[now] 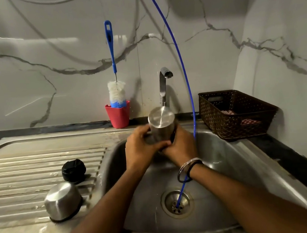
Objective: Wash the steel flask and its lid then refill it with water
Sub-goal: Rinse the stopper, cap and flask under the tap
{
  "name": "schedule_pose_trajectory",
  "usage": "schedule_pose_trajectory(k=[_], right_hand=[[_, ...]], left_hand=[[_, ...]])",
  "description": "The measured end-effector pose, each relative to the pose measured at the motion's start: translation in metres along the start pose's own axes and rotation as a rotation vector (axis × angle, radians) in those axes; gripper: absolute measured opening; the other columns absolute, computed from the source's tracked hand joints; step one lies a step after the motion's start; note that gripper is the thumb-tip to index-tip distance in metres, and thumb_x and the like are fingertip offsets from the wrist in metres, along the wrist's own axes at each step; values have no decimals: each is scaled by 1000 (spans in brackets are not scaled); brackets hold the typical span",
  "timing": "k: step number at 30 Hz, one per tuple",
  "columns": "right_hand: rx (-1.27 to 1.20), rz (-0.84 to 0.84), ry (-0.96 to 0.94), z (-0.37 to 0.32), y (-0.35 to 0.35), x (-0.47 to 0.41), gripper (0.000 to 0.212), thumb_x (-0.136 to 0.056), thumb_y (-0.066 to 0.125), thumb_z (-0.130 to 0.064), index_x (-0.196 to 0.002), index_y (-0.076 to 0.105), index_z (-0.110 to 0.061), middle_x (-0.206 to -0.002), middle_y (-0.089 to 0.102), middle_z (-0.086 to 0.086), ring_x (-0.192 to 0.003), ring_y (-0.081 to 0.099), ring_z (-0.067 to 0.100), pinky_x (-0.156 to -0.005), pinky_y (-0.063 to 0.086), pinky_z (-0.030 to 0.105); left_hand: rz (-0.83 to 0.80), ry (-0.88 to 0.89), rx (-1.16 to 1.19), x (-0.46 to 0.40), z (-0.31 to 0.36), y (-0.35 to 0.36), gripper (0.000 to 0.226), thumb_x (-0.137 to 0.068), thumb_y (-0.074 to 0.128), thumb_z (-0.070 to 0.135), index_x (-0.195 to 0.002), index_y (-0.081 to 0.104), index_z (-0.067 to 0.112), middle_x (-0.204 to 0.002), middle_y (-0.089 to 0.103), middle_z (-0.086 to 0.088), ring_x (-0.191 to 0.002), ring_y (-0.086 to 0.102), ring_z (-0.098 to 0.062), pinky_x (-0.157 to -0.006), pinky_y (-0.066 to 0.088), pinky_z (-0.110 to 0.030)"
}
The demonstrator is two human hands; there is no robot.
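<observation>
A: Where is the flask (161,124)?

B: Over the far part of the sink (235,156), just below the tap (165,85). It is a smooth brushed-steel cylinder held with its flat round base tilted up toward the camera. The mouth end is hidden behind the hands.

A: How do the hands hold it?

B: The left hand (140,147) wraps the left side of the body, fingers curled and pressed on the steel. The right hand (181,146) closes round the lower right side, touching the left fingers. Something dark shows between the right palm and the flask; what it is cannot be told. Thin bangles and a dark band ring the right wrist.

A: And the lid?

B: Two pieces sit on the ribbed steel drainboard (30,168) to the left. The black cap (73,171) is ridged plastic, farther off. The steel cup (63,201) is nearer, dome-shaped, mouth down, with a dark rim at its foot.

A: What else is there?

B: A blue tube (179,59) curves down from above into the round perforated drain (177,203). A bottle brush (113,67), blue handle and white-and-blue bristles, stands in a red cup (118,115) against the veined marble wall. A brown woven-pattern basket (233,115) sits on the right, with checked cloth inside.
</observation>
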State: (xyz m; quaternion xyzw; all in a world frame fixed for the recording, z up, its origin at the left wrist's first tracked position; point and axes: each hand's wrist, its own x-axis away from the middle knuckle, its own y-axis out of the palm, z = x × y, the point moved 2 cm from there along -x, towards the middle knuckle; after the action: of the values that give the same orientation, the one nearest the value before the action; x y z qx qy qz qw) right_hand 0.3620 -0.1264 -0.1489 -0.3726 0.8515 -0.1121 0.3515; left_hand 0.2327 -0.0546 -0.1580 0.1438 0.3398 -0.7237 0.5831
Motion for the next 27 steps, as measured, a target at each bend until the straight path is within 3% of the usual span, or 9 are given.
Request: schedule_pose_trajectory(k=[1, 3, 6, 10, 13, 15, 18, 22, 27], right_hand=[[-72, 90, -30, -2, -3, -5, 69, -62, 87, -18, -125, 61, -22, -110, 71, -7, -101, 64, 4, -81, 49, 11], [-77, 71, 7, -1, -2, -9, 67, -63, 86, -18, -125, 60, -24, -110, 71, -7, -101, 65, 5, -84, 53, 17], [143, -212, 158, 15, 11, 3, 62, -62, 89, -24, -119, 64, -23, -108, 73, -2, -99, 70, 17, -78, 58, 28], [39, 16, 36, 4, 2, -10, 68, -67, 86, -18, -127, 56, -24, -101, 67, -10, -90, 61, 5, -76, 51, 21], [176, -149, 104, 9, 5, -4, 62, -68, 85, -22, -125, 59, -22, -108, 72, -2, -98, 69, 17, -77, 56, 27], [195, -170, 93, 10, 3, 1, 61, -68, 85, -23, -124, 61, -22, -109, 73, -1, -99, 69, 17, -74, 53, 23], [61, 81, -58, -3, -11, -10, 73, -65, 82, -14, -130, 53, -28, -104, 68, -14, -92, 58, 0, -76, 48, 16], [194, -189, 89, 9, 0, 0, 64, -62, 86, -27, -120, 60, -26, -108, 73, -1, -99, 70, 19, -81, 59, 34], [48, 86, -45, -3, -15, -9, 75, -65, 87, -19, -132, 54, -25, -106, 72, -5, -95, 66, 10, -78, 55, 24]], left_hand=[[33, 72, 56, -3, 10, 0, 62, -64, 94, 35, -119, 72, 21, -110, 70, 9, -104, 67, -7, -90, 57, -26], [42, 79, 39, -2, 14, 3, 57, -69, 93, 25, -121, 71, 19, -110, 69, 7, -104, 67, -8, -88, 55, -21], [-126, -129, -166, 12, -6, 7, 53, -62, 92, 50, -109, 77, 29, -93, 77, 9, -82, 68, 4, -73, 56, -18], [9, 7, -23, -2, 10, 4, 59, -64, 94, 39, -118, 73, 23, -103, 69, 11, -95, 66, 0, -82, 53, -13], [-68, -137, -151, 9, 4, 10, 55, -63, 93, 47, -111, 76, 27, -100, 76, 10, -93, 70, -2, -76, 52, -11], [-46, -131, -158, 14, 4, 10, 59, -61, 94, 49, -112, 74, 27, -101, 75, 10, -91, 70, 0, -77, 54, -12], [114, 29, -7, 5, 20, 8, 55, -66, 93, 22, -116, 71, 18, -104, 67, 10, -97, 66, -2, -84, 53, -14], [35, -155, -156, 18, 9, 12, 62, -58, 96, 43, -111, 73, 23, -101, 72, 7, -91, 70, -9, -82, 59, -32], [132, 61, -23, 9, 31, 10, 60, -71, 92, 19, -125, 66, 21, -114, 63, 13, -104, 64, -1, -89, 54, -16]])
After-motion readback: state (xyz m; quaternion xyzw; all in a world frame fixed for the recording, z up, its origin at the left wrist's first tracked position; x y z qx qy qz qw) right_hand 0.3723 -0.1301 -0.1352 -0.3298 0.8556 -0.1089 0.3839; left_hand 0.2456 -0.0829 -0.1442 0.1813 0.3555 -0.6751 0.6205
